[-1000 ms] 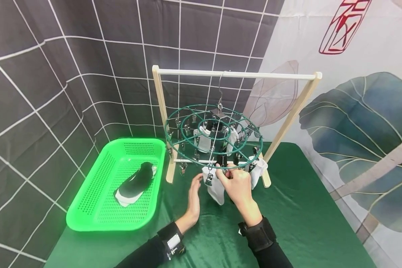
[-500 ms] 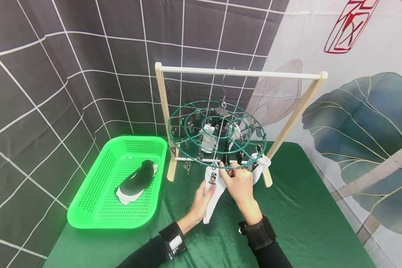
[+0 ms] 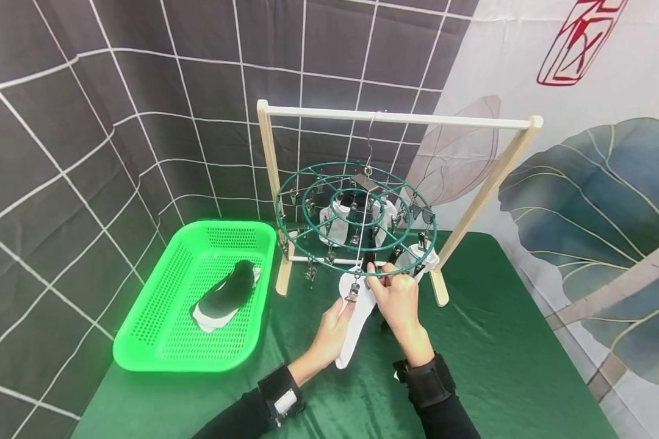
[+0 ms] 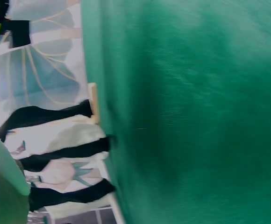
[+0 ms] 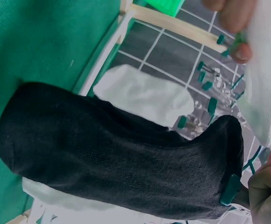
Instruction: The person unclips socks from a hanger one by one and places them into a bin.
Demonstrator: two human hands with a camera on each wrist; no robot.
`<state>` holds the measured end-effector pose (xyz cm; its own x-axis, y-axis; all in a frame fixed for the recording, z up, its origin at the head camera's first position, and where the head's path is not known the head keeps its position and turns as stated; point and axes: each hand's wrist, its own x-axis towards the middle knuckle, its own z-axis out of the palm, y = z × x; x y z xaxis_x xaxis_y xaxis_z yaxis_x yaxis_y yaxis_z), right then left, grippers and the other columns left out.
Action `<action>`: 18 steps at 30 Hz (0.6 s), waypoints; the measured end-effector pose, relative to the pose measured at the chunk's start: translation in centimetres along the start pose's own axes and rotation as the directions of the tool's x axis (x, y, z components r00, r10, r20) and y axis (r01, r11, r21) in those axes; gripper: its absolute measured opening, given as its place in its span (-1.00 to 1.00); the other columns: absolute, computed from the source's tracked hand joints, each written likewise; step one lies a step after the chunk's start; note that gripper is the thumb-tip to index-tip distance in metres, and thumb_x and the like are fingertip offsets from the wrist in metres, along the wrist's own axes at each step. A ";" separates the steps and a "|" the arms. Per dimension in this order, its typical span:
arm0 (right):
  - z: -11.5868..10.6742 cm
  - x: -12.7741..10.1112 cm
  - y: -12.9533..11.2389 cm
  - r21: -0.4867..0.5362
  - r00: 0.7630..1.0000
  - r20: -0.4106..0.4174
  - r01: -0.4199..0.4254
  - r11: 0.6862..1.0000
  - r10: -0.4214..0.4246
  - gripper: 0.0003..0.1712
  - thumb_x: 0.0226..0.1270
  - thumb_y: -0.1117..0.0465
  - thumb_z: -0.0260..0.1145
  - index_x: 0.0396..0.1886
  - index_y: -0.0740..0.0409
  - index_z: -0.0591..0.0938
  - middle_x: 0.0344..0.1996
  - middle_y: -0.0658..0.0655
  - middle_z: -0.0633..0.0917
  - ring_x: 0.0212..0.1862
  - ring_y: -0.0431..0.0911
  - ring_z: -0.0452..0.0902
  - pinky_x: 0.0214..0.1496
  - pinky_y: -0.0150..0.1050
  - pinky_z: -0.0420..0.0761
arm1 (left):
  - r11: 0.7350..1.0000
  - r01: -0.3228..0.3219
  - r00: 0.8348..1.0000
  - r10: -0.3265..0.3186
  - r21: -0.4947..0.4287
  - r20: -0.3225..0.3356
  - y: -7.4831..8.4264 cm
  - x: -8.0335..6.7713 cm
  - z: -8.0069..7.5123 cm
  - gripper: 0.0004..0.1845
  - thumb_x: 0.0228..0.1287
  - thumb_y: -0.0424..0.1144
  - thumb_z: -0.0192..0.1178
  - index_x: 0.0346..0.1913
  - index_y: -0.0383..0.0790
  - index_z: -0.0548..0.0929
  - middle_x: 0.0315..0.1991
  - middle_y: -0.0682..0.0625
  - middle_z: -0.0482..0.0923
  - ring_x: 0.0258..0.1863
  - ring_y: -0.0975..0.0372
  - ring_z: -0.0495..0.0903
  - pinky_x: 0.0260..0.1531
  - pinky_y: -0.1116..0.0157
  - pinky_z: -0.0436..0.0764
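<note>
In the head view my left hand (image 3: 329, 335) is at the front of the round green hanger (image 3: 425, 250), its fingertips pinching a small metal clip (image 3: 353, 292). A white sock (image 3: 357, 326) slants down beside these fingers, its toe toward me. My right hand (image 3: 399, 299) pinches at the upper edge of this sock, just under the hanger's front ring. The right wrist view shows a black sock (image 5: 117, 154) hanging from a green-tipped clip close to the right hand (image 5: 268, 184). Fingers of the left hand (image 5: 233, 18) show at its top, beside the white sock (image 5: 266, 65).
The hanger hooks onto a wooden rack (image 3: 395, 119). More black and white socks hang from its clips, including a white one (image 3: 337, 225) at the back. On the left, a green basket (image 3: 123, 347) holds a black-and-white sock bundle (image 3: 227, 299). Green cloth (image 3: 500, 378) covers the table.
My left hand has moved up and right from beside the white sock to the clip. The sock's toe has swung left toward me. My right hand stays near the ring.
</note>
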<state>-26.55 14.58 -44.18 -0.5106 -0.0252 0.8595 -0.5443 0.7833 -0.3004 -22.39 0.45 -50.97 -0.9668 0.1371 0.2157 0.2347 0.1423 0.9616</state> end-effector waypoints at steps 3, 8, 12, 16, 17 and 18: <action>0.1 0.1 0.3 0.026 1.000 -0.018 -0.007 1.000 0.007 -0.59 0.12 0.28 0.35 -0.77 0.12 0.33 -0.90 -0.01 0.31 -0.80 -0.18 0.19 -0.72 -0.25 0.21 | 0.998 -0.035 0.999 0.036 0.045 -0.010 0.2 0.3 -0.1 -0.71 0.49 -0.13 -0.08 0.01 -0.23 0.54 -0.40 -0.07 0.56 -0.48 0.31 0.47 -0.52 0.36 0.51; 0.1 0.0 0.4 0.046 1.000 -0.017 -0.016 0.999 0.017 -0.59 0.10 0.32 0.37 -0.77 0.14 0.35 -0.89 0.00 0.33 -0.78 -0.20 0.20 -0.71 -0.26 0.22 | 0.988 -0.028 0.999 0.031 0.153 -0.015 0.4 0.7 -0.7 -0.77 0.48 -0.17 -0.07 -0.15 -0.23 0.54 -0.49 -0.01 0.50 -0.53 0.30 0.44 -0.56 0.38 0.47; 0.1 -0.2 0.5 0.052 1.000 -0.010 -0.010 0.999 0.010 -0.62 0.06 0.35 0.38 -0.76 0.14 0.36 -0.88 -0.01 0.37 -0.78 -0.20 0.25 -0.70 -0.25 0.26 | 0.976 0.013 1.000 -0.014 0.218 0.005 0.5 0.9 -1.9 -0.75 0.49 -0.17 -0.09 -0.28 -0.25 0.49 -0.57 0.02 0.41 -0.59 0.29 0.40 -0.62 0.37 0.45; 0.0 -0.1 0.6 0.046 1.000 -0.004 -0.002 0.999 0.002 -0.61 0.10 0.30 0.36 -0.76 0.14 0.35 -0.88 -0.02 0.35 -0.78 -0.19 0.25 -0.71 -0.24 0.27 | 0.942 0.008 0.998 -0.030 0.336 0.061 1.0 1.4 -4.1 -0.72 0.49 -0.20 -0.10 -0.31 -0.31 0.49 -0.63 0.03 0.33 -0.63 0.26 0.36 -0.66 0.36 0.43; -0.1 -0.1 0.6 0.043 1.000 -0.002 -0.004 0.999 0.004 -0.61 0.11 0.28 0.35 -0.75 0.14 0.35 -0.88 -0.02 0.36 -0.78 -0.19 0.25 -0.70 -0.24 0.28 | 0.930 0.004 0.996 -0.038 0.367 0.084 1.2 1.6 -4.8 -0.71 0.49 -0.20 -0.11 -0.28 -0.35 0.50 -0.62 0.02 0.34 -0.63 0.26 0.37 -0.66 0.36 0.43; -0.1 -0.1 0.6 0.042 1.000 -0.005 -0.005 0.999 0.006 -0.61 0.11 0.27 0.35 -0.76 0.14 0.35 -0.88 -0.02 0.35 -0.78 -0.19 0.24 -0.71 -0.25 0.28 | 0.919 0.004 0.993 -0.050 0.393 0.106 1.4 1.7 -5.4 -0.71 0.49 -0.21 -0.11 -0.23 -0.38 0.51 -0.62 -0.01 0.37 -0.63 0.24 0.39 -0.66 0.35 0.45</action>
<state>-26.79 15.10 -44.39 -0.5104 -0.0179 0.8597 -0.5692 0.7565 -0.3222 -24.28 -4.45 -48.30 -0.9611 0.2332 0.1479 0.2513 0.5168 0.8184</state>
